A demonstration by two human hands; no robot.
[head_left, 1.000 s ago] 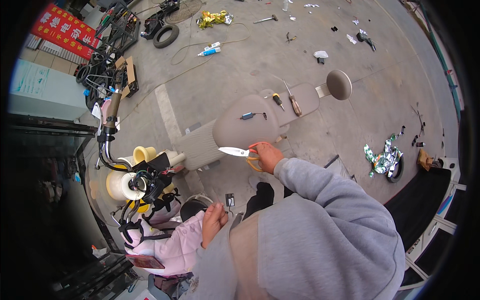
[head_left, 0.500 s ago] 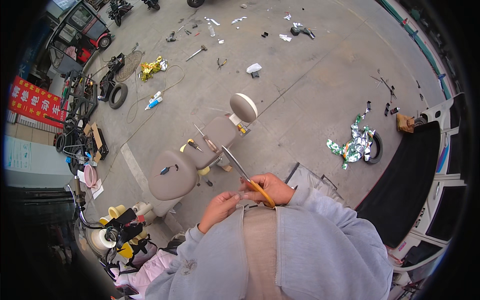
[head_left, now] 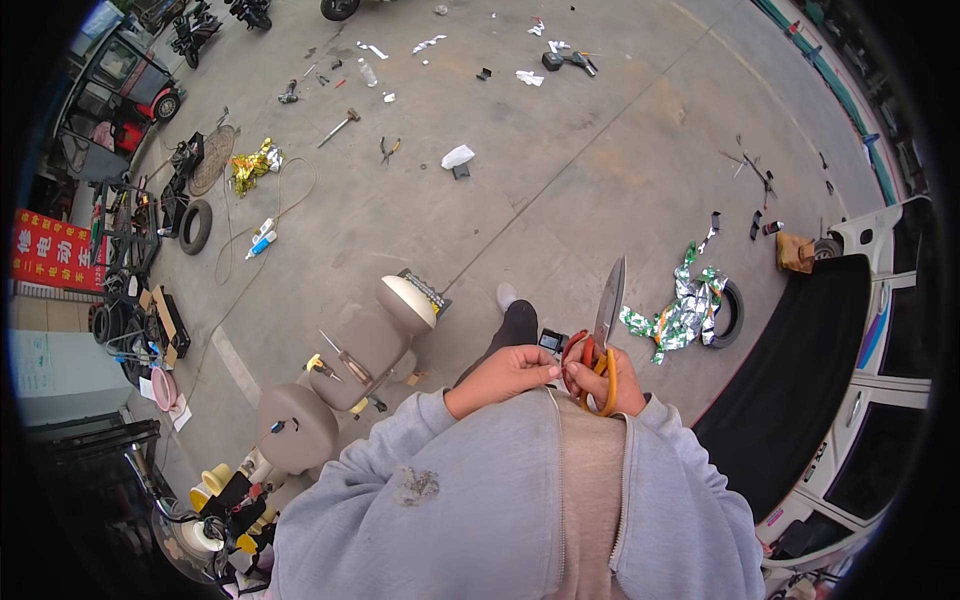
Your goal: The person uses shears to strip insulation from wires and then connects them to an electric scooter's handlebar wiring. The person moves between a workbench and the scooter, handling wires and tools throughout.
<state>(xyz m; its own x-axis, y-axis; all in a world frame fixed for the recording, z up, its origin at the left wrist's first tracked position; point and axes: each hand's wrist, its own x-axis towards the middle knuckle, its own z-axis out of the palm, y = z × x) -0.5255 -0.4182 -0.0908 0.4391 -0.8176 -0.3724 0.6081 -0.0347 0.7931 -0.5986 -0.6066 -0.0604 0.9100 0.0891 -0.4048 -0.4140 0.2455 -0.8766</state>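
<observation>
My right hand (head_left: 612, 382) is closed through the loops of the orange-handled steel scissors (head_left: 600, 340), blades together and pointing away from my chest (safer so), while my left hand (head_left: 508, 372) pinches at their handles, above the grey concrete floor (head_left: 560, 170).

a beige scooter seat (head_left: 345, 362) stands on the concrete floor (head_left: 560, 170). crumpled foil wrap (head_left: 685, 305) lies beside a small tyre (head_left: 735, 312); another tyre (head_left: 195, 226), a hammer (head_left: 338, 127) and pliers (head_left: 388, 150) lie well apart.
</observation>
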